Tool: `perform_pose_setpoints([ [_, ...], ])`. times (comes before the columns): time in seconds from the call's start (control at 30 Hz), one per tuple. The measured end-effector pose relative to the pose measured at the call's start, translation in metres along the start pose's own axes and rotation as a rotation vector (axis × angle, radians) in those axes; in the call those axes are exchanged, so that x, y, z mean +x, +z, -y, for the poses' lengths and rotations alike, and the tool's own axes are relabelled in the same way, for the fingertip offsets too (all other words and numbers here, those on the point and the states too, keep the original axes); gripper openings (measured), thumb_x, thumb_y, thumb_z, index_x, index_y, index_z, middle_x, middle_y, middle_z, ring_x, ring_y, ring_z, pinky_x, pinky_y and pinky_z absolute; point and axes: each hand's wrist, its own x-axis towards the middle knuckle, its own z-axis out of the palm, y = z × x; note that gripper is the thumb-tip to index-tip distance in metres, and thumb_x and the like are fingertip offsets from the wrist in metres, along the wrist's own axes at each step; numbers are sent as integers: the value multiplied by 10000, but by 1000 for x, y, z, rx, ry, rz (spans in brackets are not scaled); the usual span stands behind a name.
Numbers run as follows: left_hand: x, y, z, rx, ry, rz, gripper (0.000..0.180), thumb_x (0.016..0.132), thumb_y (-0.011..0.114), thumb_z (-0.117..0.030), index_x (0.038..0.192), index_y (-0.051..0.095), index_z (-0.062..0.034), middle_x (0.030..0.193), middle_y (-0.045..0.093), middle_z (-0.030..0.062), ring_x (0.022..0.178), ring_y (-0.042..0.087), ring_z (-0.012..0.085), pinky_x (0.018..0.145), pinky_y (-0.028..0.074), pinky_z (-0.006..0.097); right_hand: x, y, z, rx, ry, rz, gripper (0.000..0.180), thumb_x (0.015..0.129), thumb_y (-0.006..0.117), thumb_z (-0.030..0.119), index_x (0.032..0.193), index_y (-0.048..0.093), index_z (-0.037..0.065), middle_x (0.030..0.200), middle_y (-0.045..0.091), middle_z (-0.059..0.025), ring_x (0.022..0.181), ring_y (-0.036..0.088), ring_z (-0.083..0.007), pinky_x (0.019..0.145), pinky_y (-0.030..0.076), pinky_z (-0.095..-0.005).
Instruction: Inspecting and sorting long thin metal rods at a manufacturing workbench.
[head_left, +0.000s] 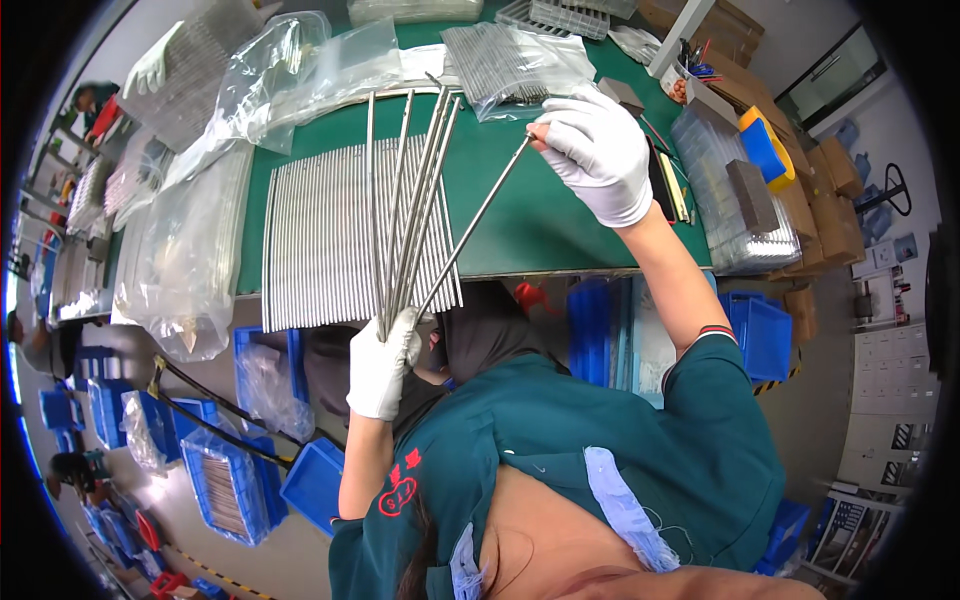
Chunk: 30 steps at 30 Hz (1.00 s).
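Observation:
My left hand [382,365], in a white glove, is closed around the lower ends of several thin metal rods [408,215], which fan out upward over the table. My right hand [597,155], gloved in white with bare fingertips showing, pinches the upper end of one metal rod [484,208]. That rod slants down to the left, its lower end at my left hand. Beneath the bunch, a row of metal rods [320,230] lies side by side on the green table [530,240], with their near ends reaching the table's front edge.
Clear plastic bags [185,260] lie at the left of the table. A bagged bundle of rods [500,70] rests at the back. Clear plastic trays [735,200] with a dark grey block [752,196] and a blue-and-yellow holder [768,150] stand right. Blue crates [235,480] sit on the floor.

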Motion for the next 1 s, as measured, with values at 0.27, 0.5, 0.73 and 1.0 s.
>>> perform_pose_setpoints([
  [0.27,5,-2,-9,66,38,33,204,840,568,-204,796,580,-5,526,451,-15,466,378,46,442,304,209,1,-26,0,681,850,410,158,762,654,112,886,622,21,896,612,-49,849,563,-113,765,451,-245],
  [0.5,5,-6,-10,185,170,44,218,862,540,-187,879,597,23,540,494,1,485,431,53,472,352,206,12,-39,-8,962,1005,704,178,728,667,88,882,628,8,881,625,-55,841,564,-119,782,446,-250],
  [0.73,2,-13,-3,204,272,-84,291,898,483,-246,833,581,20,534,498,8,462,422,64,458,336,210,10,-49,4,863,880,730,242,711,691,198,868,640,21,809,626,-47,803,566,-111,766,437,-255],
  [1.0,-12,-19,-7,321,289,-101,235,860,553,-211,836,606,16,519,514,25,459,461,70,457,367,218,26,-54,13,911,931,492,204,687,691,44,877,633,-3,942,616,-97,916,554,-154,805,443,-277],
])
